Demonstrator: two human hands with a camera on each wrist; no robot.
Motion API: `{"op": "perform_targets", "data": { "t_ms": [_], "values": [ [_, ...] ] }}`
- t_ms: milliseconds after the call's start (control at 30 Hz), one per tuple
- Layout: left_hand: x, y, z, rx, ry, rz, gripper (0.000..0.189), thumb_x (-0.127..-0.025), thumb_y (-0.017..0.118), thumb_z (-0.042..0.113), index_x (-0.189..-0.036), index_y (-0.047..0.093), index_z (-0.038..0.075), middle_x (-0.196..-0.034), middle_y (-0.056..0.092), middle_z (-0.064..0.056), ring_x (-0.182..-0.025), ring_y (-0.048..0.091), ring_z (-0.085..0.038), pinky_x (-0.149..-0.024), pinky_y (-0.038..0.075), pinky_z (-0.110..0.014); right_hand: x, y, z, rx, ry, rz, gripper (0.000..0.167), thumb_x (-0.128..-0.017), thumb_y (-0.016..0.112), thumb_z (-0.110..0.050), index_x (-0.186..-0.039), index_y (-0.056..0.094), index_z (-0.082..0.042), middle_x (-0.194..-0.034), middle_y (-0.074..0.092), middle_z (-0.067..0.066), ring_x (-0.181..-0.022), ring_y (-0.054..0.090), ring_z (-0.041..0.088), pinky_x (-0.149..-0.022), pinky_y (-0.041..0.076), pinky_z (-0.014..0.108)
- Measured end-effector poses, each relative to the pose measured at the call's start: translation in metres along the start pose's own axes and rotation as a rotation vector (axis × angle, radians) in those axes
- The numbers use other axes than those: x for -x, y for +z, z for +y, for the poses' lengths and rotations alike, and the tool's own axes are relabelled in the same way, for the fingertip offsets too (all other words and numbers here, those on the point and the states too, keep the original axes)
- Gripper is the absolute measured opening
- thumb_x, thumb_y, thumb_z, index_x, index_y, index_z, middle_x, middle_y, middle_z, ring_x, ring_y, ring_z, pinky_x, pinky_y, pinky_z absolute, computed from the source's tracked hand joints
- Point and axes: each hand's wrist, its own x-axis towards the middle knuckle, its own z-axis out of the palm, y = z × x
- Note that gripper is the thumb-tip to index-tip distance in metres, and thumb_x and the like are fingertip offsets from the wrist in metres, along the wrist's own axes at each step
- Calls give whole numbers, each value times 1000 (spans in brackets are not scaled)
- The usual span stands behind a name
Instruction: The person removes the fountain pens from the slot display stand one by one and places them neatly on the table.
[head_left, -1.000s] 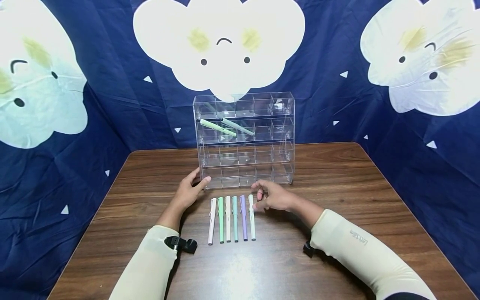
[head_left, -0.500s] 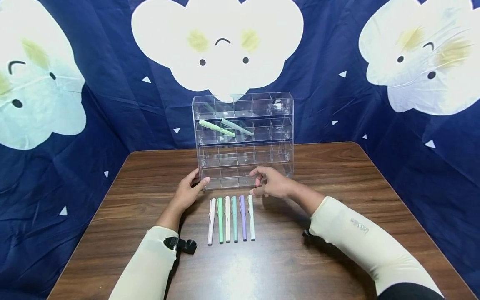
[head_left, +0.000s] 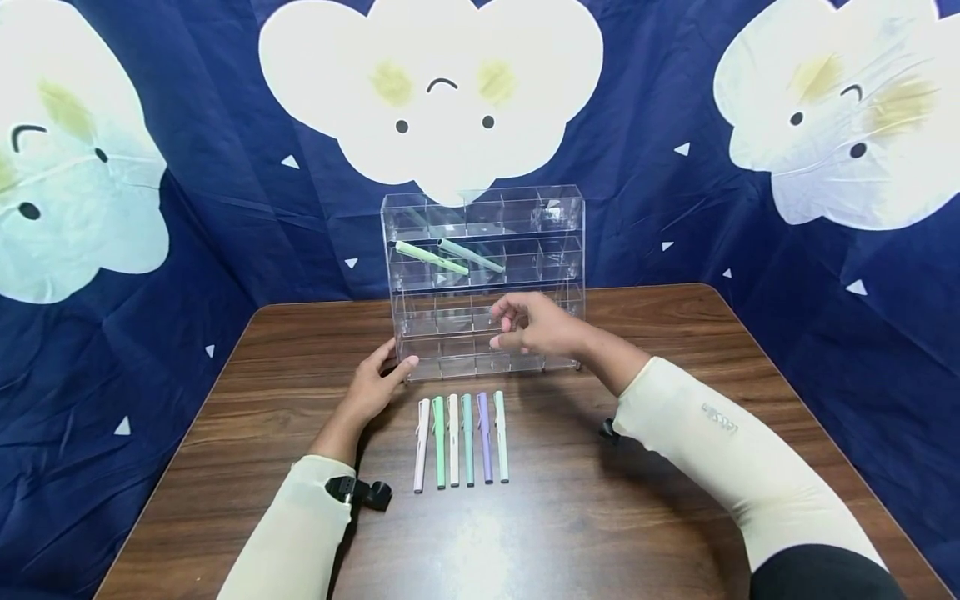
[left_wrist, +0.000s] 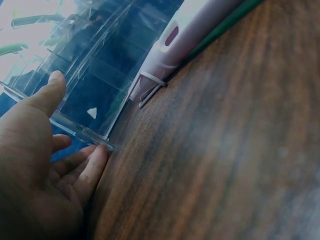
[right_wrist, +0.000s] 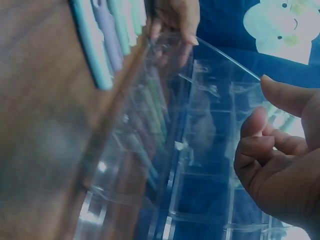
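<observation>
In the head view, a clear acrylic rack (head_left: 480, 367) with rows of small compartments stands upright at the back of the table. My left hand (head_left: 373, 385) holds its lower left corner, thumb in front and fingers round the side wall (left_wrist: 75, 132). My right hand (head_left: 543, 327) hovers before the lower rows, thumb apart from loosely bent fingers, nothing between them. Two pens lean in the second row from the top: a light green pen (head_left: 431, 257) and a grey-green pen (head_left: 471, 255). Several capped pens, among them a purple pen (head_left: 485, 437), lie side by side in front.
The brown wooden table (head_left: 637, 517) carries everything. A dark blue curtain (head_left: 652, 200) with white cloud shapes hangs close behind the rack and along both sides. The pink pen (left_wrist: 170, 50) lies nearest the left hand.
My right hand has risen from beside the rightmost pen to in front of the rack's lower rows, still holding nothing. My left hand stays at the rack's corner; the pens have not moved.
</observation>
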Motion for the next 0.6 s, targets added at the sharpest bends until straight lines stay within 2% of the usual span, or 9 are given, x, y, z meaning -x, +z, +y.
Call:
{"op": "perform_targets", "data": {
  "t_ms": [200, 500, 600],
  "values": [
    [0, -1, 0, -6, 8, 8, 77, -110, 68, 41, -173, 34, 12, -161, 54, -27, -152, 52, -43, -120, 49, -57, -12, -14, -18, -14, -31, 80, 41, -96, 82, -2, -134, 66, -1, -104, 58, 6, -70, 56, 13, -62, 53, 24],
    [-1, 0, -4, -28, 18, 11, 77, -110, 67, 41, -172, 34, 11, -160, 55, -28, -150, 55, -44, -118, 51, -57, -33, -26, -33, 39, -105, 230, 36, -100, 79, -5, -133, 68, 1, -109, 58, 7, -62, 57, 12, -58, 52, 28],
    [-1, 0, -4, -34, 22, 14, 76, -110, 67, 41, -172, 35, 11, -159, 56, -28, -149, 55, -44, -119, 50, -57, -41, -27, -33, 38, -113, 268, 36, -102, 78, -7, -135, 68, -1, -119, 61, 12, -57, 54, 11, -57, 51, 28]
  ]
}}
